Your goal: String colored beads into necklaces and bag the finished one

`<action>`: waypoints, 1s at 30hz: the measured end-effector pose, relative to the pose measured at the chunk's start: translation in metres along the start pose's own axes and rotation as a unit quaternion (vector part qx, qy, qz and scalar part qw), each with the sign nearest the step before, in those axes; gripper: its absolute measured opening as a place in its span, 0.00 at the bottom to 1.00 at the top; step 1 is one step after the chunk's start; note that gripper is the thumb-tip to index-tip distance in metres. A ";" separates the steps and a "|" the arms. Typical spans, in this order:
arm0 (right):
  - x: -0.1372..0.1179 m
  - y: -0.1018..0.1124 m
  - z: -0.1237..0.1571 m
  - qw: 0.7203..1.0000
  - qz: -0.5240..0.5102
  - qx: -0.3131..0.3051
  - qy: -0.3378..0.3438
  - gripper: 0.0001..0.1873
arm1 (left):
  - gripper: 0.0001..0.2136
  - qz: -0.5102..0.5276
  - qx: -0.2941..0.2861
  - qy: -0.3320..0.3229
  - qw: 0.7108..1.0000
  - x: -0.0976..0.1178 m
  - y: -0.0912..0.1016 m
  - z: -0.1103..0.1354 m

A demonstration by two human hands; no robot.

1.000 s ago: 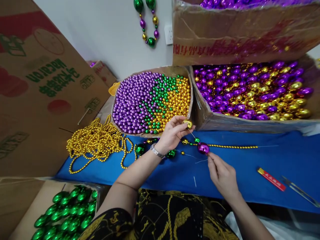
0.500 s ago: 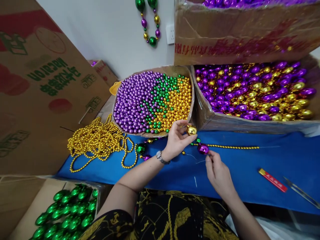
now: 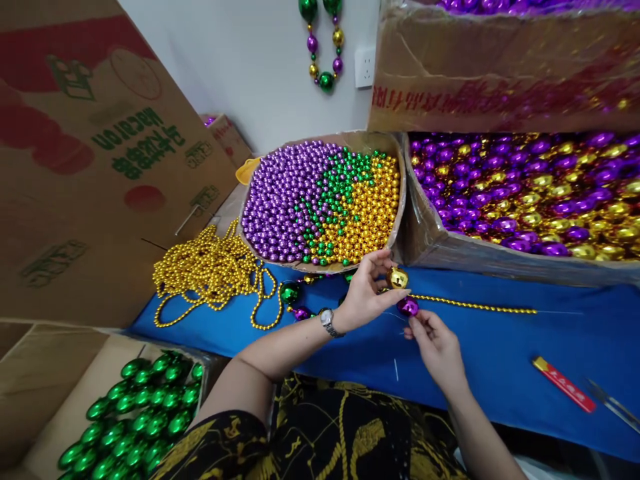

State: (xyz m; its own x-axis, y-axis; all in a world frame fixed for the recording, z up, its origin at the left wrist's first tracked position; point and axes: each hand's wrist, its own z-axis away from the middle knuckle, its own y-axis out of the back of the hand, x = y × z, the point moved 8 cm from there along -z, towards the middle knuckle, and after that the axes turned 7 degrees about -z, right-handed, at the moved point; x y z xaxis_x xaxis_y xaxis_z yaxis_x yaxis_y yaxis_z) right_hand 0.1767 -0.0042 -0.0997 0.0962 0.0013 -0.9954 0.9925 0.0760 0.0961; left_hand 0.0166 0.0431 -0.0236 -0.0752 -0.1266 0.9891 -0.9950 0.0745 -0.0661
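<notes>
My left hand point(image 3: 367, 290), a watch on its wrist, is closed round a large shiny gold bead point(image 3: 398, 277) between thumb and fingers. Just below hangs a large purple bead point(image 3: 407, 306), and my right hand point(image 3: 436, 347) pinches at its lower end. A thin thread shows close to these fingertips; whether it runs through the purple bead I cannot tell. Behind my left wrist lies a partly hidden string with a big green bead point(image 3: 290, 293) and another purple bead point(image 3: 301, 313). A strand of small gold beads point(image 3: 470, 303) stretches right, ending in bare thread.
A box of small purple, green and gold beads point(image 3: 295, 200) stands behind my hands. Right of it is a box of larger beads point(image 3: 510, 193). Gold bead strands point(image 3: 205, 270) are heaped left. A red-and-yellow packet point(image 3: 564, 384) and tweezers point(image 3: 613, 405) lie on the blue cloth point(image 3: 480, 360).
The view has shifted a little. My hands have come closer together, bringing the purple bead nearer the gold one, just under my left thumb.
</notes>
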 end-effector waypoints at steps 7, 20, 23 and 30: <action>-0.005 -0.002 -0.004 0.998 -0.061 -0.017 0.015 0.18 | 0.25 -0.088 -0.105 -0.075 0.988 0.043 0.016 -0.014; -0.005 0.014 0.003 0.998 -0.031 0.016 0.052 0.13 | 0.13 -0.674 -0.056 0.068 0.734 -0.005 0.119 -0.121; -0.007 0.012 0.006 0.998 0.009 0.006 0.059 0.11 | 0.12 -0.546 -0.036 0.060 0.835 0.007 0.113 -0.105; -0.033 0.004 0.011 0.987 0.106 -0.007 0.118 0.08 | 0.11 0.101 -0.057 0.161 0.980 0.017 0.062 -0.045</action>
State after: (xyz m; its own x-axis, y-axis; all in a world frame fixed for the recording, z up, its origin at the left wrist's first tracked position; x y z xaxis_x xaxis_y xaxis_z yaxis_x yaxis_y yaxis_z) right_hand 0.1782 -0.0148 -0.0663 0.2788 0.2518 -0.9267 0.9508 0.0634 0.3033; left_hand -0.0437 0.0900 -0.0046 -0.2278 0.2200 0.9485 -0.9464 0.1791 -0.2688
